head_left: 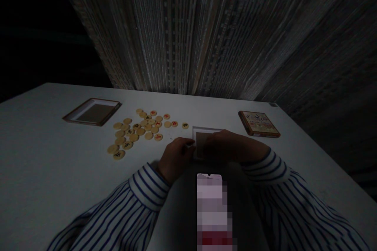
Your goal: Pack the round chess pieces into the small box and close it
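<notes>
Right in front of me lies a shallow open box [207,128] with a pale rim and a brownish inside. My left hand [178,157] is at its left side, fingers curled and the fingertips pinching that edge. My right hand [225,146] reaches over the box from the right; its fingers point down into shadow, so their grip is hidden. Left of the box, several round wooden xiangqi pieces [140,131] are spread out, some with red or black characters, others blank side up. The closest piece [185,126] lies just beyond my left hand.
A lit phone [209,204] is below my hands, its screen pixelated. An open brown-rimmed box part [96,113] lies at the back left. A closed printed box [259,124] rests at the right. Behind the white table [73,196] hangs a striped curtain [182,27]. The light is dim.
</notes>
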{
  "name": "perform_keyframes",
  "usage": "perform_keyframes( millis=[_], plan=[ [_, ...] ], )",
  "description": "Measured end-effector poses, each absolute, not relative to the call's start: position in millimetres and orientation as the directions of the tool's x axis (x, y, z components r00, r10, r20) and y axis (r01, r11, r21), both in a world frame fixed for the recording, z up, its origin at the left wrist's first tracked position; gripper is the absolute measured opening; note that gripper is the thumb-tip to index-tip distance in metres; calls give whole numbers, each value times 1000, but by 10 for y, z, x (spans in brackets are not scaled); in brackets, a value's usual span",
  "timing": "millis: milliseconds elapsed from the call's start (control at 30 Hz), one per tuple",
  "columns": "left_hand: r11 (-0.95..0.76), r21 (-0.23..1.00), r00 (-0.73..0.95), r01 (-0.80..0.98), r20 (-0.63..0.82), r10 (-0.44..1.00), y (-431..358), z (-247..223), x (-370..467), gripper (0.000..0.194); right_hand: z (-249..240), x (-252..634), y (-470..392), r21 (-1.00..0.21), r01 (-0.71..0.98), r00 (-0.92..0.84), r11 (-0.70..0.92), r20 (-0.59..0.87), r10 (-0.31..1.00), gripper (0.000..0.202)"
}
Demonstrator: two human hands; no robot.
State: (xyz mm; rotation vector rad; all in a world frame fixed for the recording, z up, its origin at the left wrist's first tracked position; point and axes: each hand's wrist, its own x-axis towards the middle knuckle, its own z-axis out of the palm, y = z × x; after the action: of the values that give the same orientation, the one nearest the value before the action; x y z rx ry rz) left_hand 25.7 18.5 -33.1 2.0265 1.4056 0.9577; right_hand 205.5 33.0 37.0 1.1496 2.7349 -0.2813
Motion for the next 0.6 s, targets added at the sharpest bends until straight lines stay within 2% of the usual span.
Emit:
perform_keyframes(
  millis=[233,600],
  plan=[
    [-335,713,221,616,252,942,184,-306,261,20,286,2083,388,0,658,-734,753,-221,642,22],
    [-333,724,212,604,257,943,180,-324,263,20,335,2047,359,-109,675,-733,730,-206,648,20]
  ],
)
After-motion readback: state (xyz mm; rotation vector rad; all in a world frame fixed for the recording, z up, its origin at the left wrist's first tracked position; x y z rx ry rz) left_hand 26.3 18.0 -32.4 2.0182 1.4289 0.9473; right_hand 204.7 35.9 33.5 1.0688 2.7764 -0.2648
